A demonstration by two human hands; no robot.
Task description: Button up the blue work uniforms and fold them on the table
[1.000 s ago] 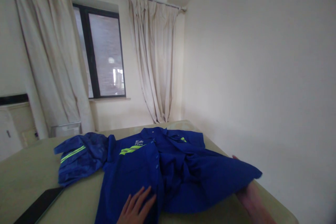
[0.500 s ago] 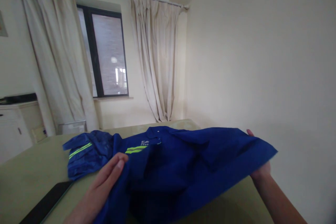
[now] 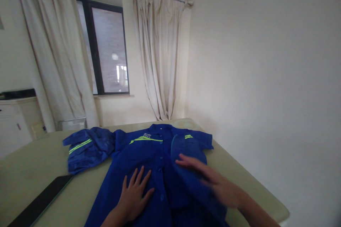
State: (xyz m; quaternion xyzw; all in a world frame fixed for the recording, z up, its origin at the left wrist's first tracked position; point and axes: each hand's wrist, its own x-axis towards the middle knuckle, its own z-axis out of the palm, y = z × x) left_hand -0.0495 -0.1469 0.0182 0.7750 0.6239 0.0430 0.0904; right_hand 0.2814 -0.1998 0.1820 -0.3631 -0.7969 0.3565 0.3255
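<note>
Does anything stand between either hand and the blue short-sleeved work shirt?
Nothing visible does. The left hand lies spread on the work shirt, and the right hand, blurred, is at its open front. The bunched blue garment is off to the left.

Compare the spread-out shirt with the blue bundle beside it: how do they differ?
The shirt lies spread out, while the bundle is crumpled. The shirt covers much more of the tabletop than the bundle. The shirt shows buttons and white lettering; the bundle shows neither. Both are blue with yellow-green stripes.
</note>
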